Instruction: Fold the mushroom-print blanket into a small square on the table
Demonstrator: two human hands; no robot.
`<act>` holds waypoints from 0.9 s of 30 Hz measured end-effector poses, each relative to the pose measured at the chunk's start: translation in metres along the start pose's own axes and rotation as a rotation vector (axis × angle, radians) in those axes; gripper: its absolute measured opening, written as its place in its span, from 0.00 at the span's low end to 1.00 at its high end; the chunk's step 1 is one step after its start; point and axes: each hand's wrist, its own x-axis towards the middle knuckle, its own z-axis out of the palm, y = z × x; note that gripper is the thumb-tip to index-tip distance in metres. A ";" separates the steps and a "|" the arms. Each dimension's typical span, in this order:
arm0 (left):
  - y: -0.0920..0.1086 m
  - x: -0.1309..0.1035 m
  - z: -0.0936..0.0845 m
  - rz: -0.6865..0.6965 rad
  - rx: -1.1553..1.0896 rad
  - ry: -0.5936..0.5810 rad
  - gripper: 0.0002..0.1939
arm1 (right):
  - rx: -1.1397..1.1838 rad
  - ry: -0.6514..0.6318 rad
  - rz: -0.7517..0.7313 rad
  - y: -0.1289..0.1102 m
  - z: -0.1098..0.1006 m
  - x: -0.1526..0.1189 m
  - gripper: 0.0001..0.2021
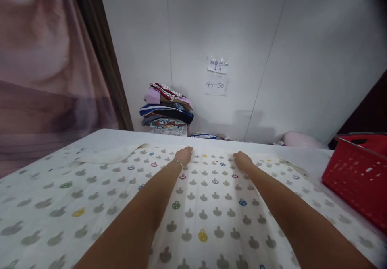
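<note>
A large white cloth (208, 216) printed with grey and coloured mushroom-like shapes is spread over the white table (105, 137). Both my arms reach across it to its far edge. My left hand (184, 155), with a thin bracelet at the wrist, has its fingers closed on that edge. A short way to the right, my right hand (242, 161) pinches the same edge. Between the hands the fabric lies fairly flat, with soft lengthwise creases toward me. At the far left, part of the edge is turned over in a curve.
Folded fabrics (167, 110) are stacked behind the table's far edge, against a pale wall (196, 31) with two paper notes. On the right stands a red plastic basket (355, 176), close to the cloth. A pink curtain (45, 71) hangs at the left.
</note>
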 end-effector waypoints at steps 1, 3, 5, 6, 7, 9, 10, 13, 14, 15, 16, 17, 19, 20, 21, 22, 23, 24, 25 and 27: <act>0.000 0.000 0.002 -0.009 0.006 0.000 0.15 | 0.003 0.008 0.008 0.000 0.000 0.000 0.13; -0.001 -0.001 0.004 -0.029 0.017 0.008 0.13 | 0.019 0.035 0.028 -0.001 -0.001 -0.001 0.12; 0.000 -0.001 0.003 -0.058 0.023 0.028 0.10 | 0.050 0.075 0.061 -0.003 -0.005 -0.001 0.11; 0.001 0.001 0.001 -0.078 0.024 0.046 0.10 | 0.070 0.099 0.080 -0.004 -0.008 0.001 0.11; 0.002 0.003 -0.001 -0.104 0.022 0.068 0.10 | 0.092 0.122 0.100 -0.005 -0.011 0.004 0.12; 0.003 0.011 -0.008 -0.162 0.012 0.117 0.11 | 0.135 0.163 0.137 -0.007 -0.018 0.014 0.12; 0.003 0.017 -0.011 -0.187 0.005 0.139 0.13 | 0.153 0.179 0.153 -0.008 -0.020 0.021 0.13; 0.004 0.034 -0.014 -0.237 -0.022 0.159 0.16 | 0.188 0.211 0.179 -0.012 -0.019 0.043 0.16; 0.004 0.037 -0.012 -0.245 -0.033 0.148 0.18 | 0.197 0.216 0.173 -0.013 -0.015 0.048 0.18; 0.004 0.038 -0.009 -0.248 -0.044 0.131 0.20 | 0.204 0.217 0.157 -0.015 -0.010 0.051 0.20; 0.004 0.037 -0.005 -0.244 -0.055 0.112 0.23 | 0.212 0.214 0.131 -0.016 -0.003 0.052 0.22; 0.005 0.033 -0.001 -0.231 -0.065 0.093 0.25 | 0.219 0.207 0.098 -0.018 0.004 0.051 0.24; 0.005 0.018 0.007 -0.161 -0.090 0.064 0.28 | 0.228 0.191 0.028 -0.020 0.015 0.041 0.24; 0.005 0.008 0.009 -0.113 -0.104 0.053 0.27 | 0.230 0.186 -0.005 -0.021 0.019 0.035 0.23; 0.005 -0.003 0.011 -0.063 -0.117 0.041 0.26 | 0.231 0.183 -0.036 -0.022 0.022 0.027 0.23; 0.005 -0.015 0.012 -0.015 -0.129 0.025 0.25 | 0.230 0.180 -0.066 -0.023 0.023 0.018 0.22; 0.005 -0.027 0.012 0.033 -0.136 0.006 0.23 | 0.230 0.178 -0.092 -0.024 0.023 0.010 0.22; 0.006 -0.038 0.011 0.079 -0.137 -0.017 0.22 | 0.228 0.170 -0.120 -0.026 0.022 0.001 0.22; 0.007 -0.047 0.011 0.121 -0.130 -0.038 0.21 | 0.222 0.153 -0.156 -0.029 0.021 -0.006 0.21; 0.010 -0.060 0.010 0.180 -0.102 -0.069 0.22 | 0.207 0.107 -0.237 -0.036 0.019 -0.017 0.20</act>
